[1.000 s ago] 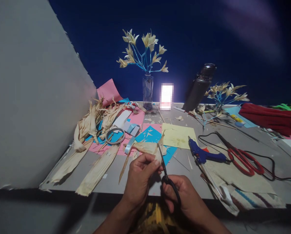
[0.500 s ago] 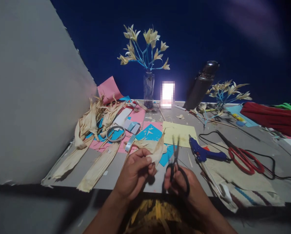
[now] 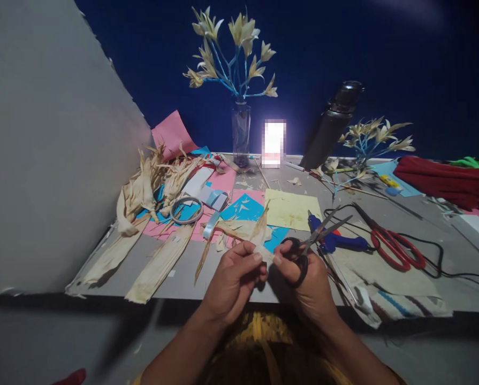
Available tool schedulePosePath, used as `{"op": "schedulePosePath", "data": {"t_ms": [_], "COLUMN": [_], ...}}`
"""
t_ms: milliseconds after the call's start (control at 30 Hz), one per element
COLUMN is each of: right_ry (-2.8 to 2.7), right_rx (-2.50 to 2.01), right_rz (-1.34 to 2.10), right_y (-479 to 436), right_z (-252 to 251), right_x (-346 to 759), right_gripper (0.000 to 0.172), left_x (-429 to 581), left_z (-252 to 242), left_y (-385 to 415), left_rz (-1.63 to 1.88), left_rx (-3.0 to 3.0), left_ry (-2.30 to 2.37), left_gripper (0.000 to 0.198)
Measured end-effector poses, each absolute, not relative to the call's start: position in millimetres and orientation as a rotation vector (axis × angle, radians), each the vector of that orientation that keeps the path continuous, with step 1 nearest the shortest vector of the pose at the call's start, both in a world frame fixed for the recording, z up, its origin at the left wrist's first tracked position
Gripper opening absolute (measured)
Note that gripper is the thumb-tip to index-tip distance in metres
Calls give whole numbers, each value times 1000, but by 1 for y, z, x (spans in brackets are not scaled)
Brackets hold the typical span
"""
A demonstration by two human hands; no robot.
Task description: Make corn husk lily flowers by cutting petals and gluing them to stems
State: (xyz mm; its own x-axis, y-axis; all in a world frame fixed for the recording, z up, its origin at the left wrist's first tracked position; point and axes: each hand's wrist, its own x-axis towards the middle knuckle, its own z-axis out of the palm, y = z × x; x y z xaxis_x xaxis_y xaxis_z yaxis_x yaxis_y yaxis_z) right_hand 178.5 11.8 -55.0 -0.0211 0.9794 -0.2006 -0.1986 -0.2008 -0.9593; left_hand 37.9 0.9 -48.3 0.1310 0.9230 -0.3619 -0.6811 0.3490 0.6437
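Note:
My left hand (image 3: 233, 280) pinches a pale strip of dried corn husk (image 3: 260, 231) between thumb and fingers, its pointed end standing up. Black-handled scissors (image 3: 310, 242) rest in my right hand (image 3: 313, 283), blades parted and directed up to the right. The right thumb and fingertips also reach the husk's edge, close beside the left fingers. Behind the hands lie another husk piece (image 3: 239, 229), a blue paper sheet (image 3: 243, 207) and a yellow sheet (image 3: 293, 208). Part of the husk is hidden by my fingers.
Dried husks (image 3: 143, 184) and a tape roll (image 3: 187, 221) lie left. A glass vase (image 3: 241, 133) holds husk flowers at the back. Right are a blue glue gun (image 3: 343, 242), red-handled scissors (image 3: 395, 246), a cloth (image 3: 403, 272) and a leaning dark flask (image 3: 331, 128).
My right hand has moved up and toward the left hand, now touching the husk. The scissors have swung from pointing up to pointing right. The whole view has shifted slightly.

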Motion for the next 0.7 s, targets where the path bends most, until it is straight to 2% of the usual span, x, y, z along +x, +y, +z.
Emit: {"op": "schedulePosePath", "data": {"t_ms": [133,267,367,533,700], "right_ry": [-1154,-1505,-1563,-1564,-1529], "right_rx": [-1147,-1023,-1008,-1072,-1103], "right_rz": [1677,1832,1874,1933,1962], "right_y": [6,-3,-6,-8,-9], "right_z": [-59,-60,-61,-60,-57], "right_x": [186,194,196,192,191], "right_gripper": [37,54,62,64,57], "left_x": [35,26,24,25,24], "left_z": [-45,-41,-40,-36,-34], "left_y": [4,6,6,6,6], "left_rz": [1286,1366,1411,1419,1383], "left_rx": [339,387,404,391,396], "left_ry": [907,926,910,854,850], "left_gripper": [22,18,16,16,14]}}
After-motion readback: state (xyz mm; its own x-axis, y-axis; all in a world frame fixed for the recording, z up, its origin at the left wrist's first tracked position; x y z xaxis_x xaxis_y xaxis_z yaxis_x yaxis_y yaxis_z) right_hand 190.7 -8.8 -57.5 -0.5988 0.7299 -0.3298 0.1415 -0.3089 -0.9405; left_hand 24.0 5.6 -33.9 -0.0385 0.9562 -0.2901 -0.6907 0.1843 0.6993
